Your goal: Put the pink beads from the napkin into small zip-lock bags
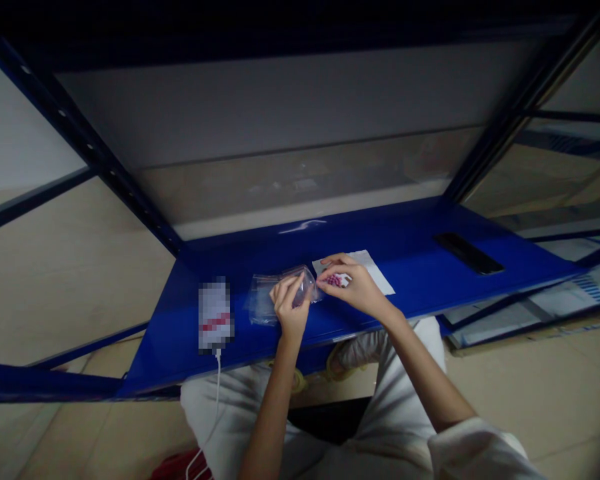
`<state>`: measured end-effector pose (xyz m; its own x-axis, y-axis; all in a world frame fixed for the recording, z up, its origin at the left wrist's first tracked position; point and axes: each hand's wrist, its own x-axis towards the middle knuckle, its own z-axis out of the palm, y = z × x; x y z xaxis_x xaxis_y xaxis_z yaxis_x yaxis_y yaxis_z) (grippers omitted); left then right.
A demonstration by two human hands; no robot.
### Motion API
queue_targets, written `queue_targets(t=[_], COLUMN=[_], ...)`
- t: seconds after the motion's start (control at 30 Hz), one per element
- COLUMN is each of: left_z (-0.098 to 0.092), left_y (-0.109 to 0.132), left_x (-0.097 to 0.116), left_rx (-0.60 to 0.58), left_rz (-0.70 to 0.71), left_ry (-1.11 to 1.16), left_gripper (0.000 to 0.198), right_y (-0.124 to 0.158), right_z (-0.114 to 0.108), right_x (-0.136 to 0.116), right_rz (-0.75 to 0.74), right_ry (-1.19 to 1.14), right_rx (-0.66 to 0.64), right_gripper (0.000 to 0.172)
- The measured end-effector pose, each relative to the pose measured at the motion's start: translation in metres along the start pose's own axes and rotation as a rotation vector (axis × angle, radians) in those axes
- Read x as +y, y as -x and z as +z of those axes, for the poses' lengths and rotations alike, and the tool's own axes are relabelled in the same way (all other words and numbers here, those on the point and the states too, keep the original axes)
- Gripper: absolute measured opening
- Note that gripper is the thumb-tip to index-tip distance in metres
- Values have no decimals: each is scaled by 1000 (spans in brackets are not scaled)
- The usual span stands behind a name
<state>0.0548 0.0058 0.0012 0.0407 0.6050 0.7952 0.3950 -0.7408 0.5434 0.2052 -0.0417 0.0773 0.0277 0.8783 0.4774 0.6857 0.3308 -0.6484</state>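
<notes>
My left hand (pixel 290 303) is closed on the mouth of a small clear plastic bag (pixel 304 285) that lies on the blue shelf (pixel 410 267). Beside it my right hand (pixel 353 283) pinches a small pink and white item (pixel 334 280) right at the bag's opening. Under my right hand lies a white sheet of paper (pixel 377 270). More clear plastic bags (pixel 261 300) are spread to the left of my left hand.
A blurred white device (pixel 215 315) with a white cable (pixel 215 400) sits at the shelf's front left. A dark flat phone (pixel 467 252) lies at the right end. Blue rack posts (pixel 105 167) rise at both sides. My knees are under the shelf edge.
</notes>
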Motion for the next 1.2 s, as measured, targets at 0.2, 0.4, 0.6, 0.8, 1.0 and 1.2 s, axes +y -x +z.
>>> queue_targets(t=[0.2, 0.4, 0.6, 0.8, 1.0, 1.2], left_z=[0, 1, -1, 0, 1, 2], left_y=[1, 1, 0, 0, 0, 2], left_x=[0, 0, 3, 5, 4, 4], left_rx=[1, -16, -10, 10, 44, 70], left_rz=[52, 81, 76, 50, 3, -11], left_ry=[-35, -18, -1, 11, 19, 26], left_gripper=[23, 27, 25, 17, 6, 12], right_y=[-5, -6, -2, 11, 27, 26], right_z=[11, 20, 12, -16, -8, 0], right_x=[-14, -16, 0, 56, 88, 90], right_rz=[24, -3, -59, 174, 185, 212], right_ry=[213, 234, -109, 185, 447, 485], right_rx=[-48, -79, -163, 130, -12, 2], right_gripper=[8, 10, 19, 17, 19, 15])
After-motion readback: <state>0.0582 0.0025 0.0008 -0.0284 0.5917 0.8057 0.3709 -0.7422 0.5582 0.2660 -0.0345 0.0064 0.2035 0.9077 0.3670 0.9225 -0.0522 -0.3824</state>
